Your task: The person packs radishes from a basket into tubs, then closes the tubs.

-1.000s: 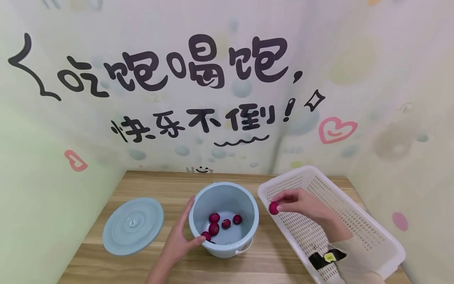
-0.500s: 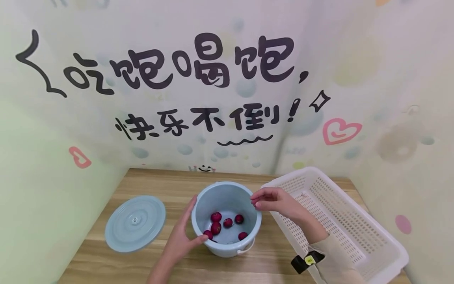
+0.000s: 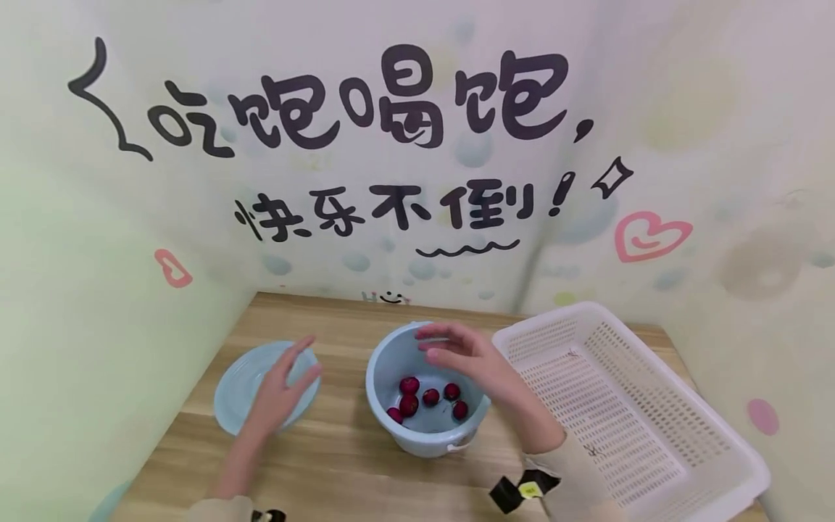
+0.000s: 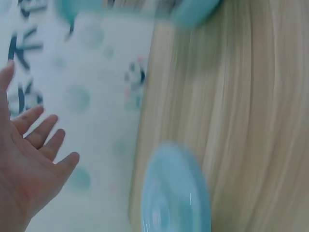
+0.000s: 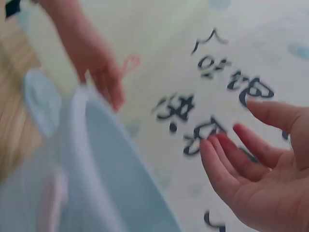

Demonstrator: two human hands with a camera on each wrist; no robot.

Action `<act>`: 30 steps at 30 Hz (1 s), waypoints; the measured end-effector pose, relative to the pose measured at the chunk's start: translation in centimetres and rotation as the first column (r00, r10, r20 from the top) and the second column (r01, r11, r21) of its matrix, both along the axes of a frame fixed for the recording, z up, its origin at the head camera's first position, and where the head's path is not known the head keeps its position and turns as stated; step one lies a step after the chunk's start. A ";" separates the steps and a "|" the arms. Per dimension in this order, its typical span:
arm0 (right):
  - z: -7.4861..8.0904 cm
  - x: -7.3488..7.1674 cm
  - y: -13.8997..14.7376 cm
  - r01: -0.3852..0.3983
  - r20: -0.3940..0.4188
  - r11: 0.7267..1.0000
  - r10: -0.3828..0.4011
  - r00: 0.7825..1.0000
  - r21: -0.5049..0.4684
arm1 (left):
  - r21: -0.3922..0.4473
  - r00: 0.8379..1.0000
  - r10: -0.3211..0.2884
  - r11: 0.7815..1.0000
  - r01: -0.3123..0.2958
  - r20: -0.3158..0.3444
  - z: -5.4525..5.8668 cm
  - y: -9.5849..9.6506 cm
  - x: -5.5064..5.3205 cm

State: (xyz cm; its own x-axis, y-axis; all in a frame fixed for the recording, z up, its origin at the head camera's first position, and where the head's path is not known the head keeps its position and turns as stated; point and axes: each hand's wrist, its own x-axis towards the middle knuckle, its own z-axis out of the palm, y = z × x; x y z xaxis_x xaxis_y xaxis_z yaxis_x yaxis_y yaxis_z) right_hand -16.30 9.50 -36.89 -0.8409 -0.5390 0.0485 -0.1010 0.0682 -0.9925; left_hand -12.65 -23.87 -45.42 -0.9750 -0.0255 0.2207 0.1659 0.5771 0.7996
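Note:
A light blue bucket (image 3: 427, 442) stands upright mid-table, with several small round dark red radishes (image 3: 409, 404) on its floor. My right hand (image 3: 466, 359) is over the bucket's far right rim, fingers loosely bent and nothing in them; the right wrist view shows its palm bare. To the left, the round blue lid (image 3: 228, 399) lies flat on the table. My left hand (image 3: 277, 395) hovers over the lid's right side, partly covering it, with fingers spread. In the left wrist view the lid (image 4: 169, 193) appears below and right of that hand.
A white perforated plastic basket (image 3: 724, 464) stands at the right, with thin root-like scraps (image 3: 590, 449) on its bottom. Wood-grain table (image 3: 339, 449) shows between lid and bucket. A printed wall covering (image 3: 365, 268) rises behind.
My right hand carried a radish from the basket side to the bucket, and one more radish now lies inside. My left hand has let go of the bucket's rim and moved left over the lid.

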 end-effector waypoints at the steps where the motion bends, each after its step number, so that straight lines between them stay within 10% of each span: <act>1: 0.4 0.2 -1.0 0.014 0.003 1.000 -0.014 1.000 -0.026 | 0.007 0.999 0.030 1.000 -0.030 0.033 0.0 -1.2 -0.2; 7: 0.9 1.9 -8.1 0.012 -0.042 0.988 -0.019 0.999 -0.155 | -0.036 0.937 0.214 0.977 -0.212 0.277 -1.2 -7.6 -0.6; 14: -2.8 3.8 -16.2 0.077 0.022 0.969 -0.074 0.997 -0.237 | -0.039 0.834 0.340 0.932 -0.360 0.434 -3.9 -12.0 -0.1; 23: -10.7 3.7 -21.4 0.228 0.098 0.973 -0.224 0.970 -0.031 | -0.012 0.877 0.270 0.957 -0.289 0.398 -6.9 -14.7 0.7; 30: -16.0 2.1 -23.0 0.231 0.187 0.970 -0.243 0.952 0.081 | -0.085 0.880 0.300 0.953 -0.290 0.368 -7.3 -14.2 0.0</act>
